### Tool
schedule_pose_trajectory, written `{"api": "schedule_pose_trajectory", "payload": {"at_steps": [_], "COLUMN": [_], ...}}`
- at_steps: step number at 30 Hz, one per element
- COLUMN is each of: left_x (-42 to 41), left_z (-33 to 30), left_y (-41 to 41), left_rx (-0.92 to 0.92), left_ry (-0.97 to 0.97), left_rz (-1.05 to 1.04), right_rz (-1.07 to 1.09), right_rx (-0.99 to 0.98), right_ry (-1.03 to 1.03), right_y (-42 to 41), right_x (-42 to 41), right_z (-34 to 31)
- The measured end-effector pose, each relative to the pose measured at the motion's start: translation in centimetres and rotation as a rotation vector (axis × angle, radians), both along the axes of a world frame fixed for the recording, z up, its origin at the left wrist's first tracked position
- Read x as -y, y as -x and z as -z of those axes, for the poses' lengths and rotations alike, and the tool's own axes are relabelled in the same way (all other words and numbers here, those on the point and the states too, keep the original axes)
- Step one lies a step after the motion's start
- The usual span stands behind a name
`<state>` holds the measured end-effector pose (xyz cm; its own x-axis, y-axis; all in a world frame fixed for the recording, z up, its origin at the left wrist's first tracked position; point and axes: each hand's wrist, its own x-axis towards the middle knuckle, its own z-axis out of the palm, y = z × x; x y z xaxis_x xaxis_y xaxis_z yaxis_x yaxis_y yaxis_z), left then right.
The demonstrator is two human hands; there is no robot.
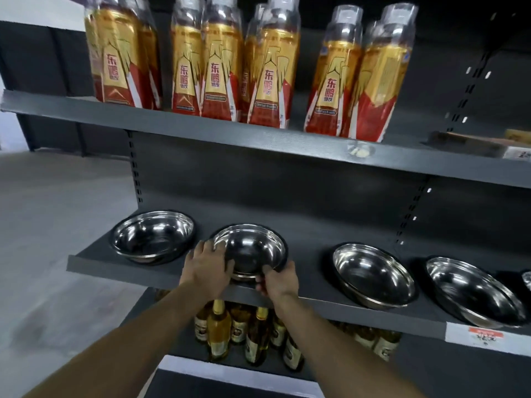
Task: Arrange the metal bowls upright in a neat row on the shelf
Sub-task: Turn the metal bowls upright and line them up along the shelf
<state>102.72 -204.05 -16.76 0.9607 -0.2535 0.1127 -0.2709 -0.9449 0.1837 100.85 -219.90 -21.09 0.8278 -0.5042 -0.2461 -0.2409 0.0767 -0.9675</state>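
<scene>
Head view: left hand (209,267) and right hand (278,278) grip second bowl (250,249) by opposite rims on shelf (120,267); likely light, rigid, slick steel, so hold rim edges.

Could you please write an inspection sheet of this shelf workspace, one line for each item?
Surface: grey middle shelf, metal, front lip.
Job's things: four metal bowls upright in a row: far-left bowl, held bowl, third bowl, fourth bowl; a fifth bowl's edge at the right border.
Clutter: price label on the lip.
Hands: left hand and right hand grip the held bowl's rim.
Cables: nothing seen.
Surroundings: drink bottles above; glass bottles below.
</scene>
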Motion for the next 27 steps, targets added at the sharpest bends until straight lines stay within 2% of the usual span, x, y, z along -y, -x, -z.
{"api": "schedule_pose_trajectory", "payload": {"at_steps": [7, 13, 20, 27], "left_x": [-0.5, 1.5, 3.0, 4.0], "left_z": [0.5, 1.0, 1.2, 0.8], "left_y": [-3.3, -3.2, -2.1, -0.5], "left_rx": [0.028, 0.000, -0.007, -0.004], "left_ry": [0.073, 0.077, 0.075, 0.022], "left_rz": [0.136, 0.219, 0.220, 0.179], "right_rz": [0.174, 0.245, 0.224, 0.119], "right_rx": [-0.014, -0.014, -0.033, -0.036], "right_ry": [0.082, 0.030, 0.092, 0.044], "right_y": [-0.6, 0.6, 2.8, 2.9], "right_x": [0.2, 2.0, 4.2, 4.9], "right_z": [0.5, 0.3, 0.5, 0.1]}}
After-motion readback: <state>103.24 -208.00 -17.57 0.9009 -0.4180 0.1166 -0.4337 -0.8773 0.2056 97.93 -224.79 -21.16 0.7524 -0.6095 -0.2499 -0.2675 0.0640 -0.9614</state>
